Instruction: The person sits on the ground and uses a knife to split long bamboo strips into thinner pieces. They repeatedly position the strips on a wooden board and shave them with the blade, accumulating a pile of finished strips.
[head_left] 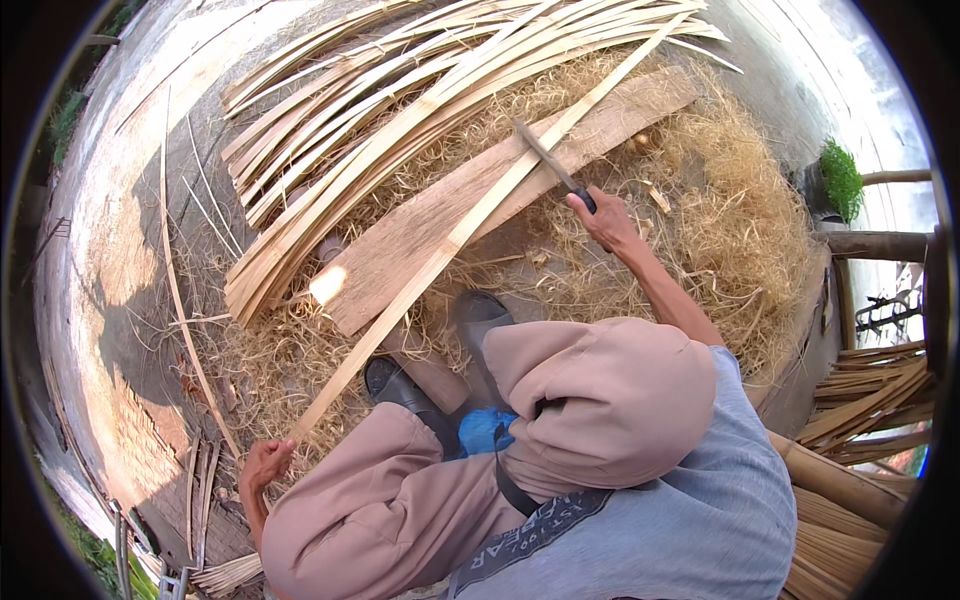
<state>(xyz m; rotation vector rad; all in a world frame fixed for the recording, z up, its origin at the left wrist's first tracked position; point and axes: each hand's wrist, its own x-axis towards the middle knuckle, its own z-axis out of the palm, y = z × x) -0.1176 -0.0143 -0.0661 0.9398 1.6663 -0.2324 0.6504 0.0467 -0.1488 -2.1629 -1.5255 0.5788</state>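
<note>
My left hand (pixel 268 462) is closed around the near end of a long, pale bamboo strip (pixel 440 255). The strip runs diagonally away from me, lying across a wide wooden board (pixel 395 232). In my right hand (pixel 608 222) is a knife (pixel 545 157), gripped by its black handle. Its blade crosses the strip over the middle of the board; whether the edge is touching the strip cannot be made out. Curly bamboo shavings (pixel 720 220) surround the board.
Beyond the board lies a large pile of split bamboo strips (pixel 350 130). My dark boots (pixel 405 388) rest among shavings, with a blue plastic item (pixel 485 430) between my legs. More bundled strips (pixel 870 400) and a thick bamboo pole (pixel 840 478) are at the right.
</note>
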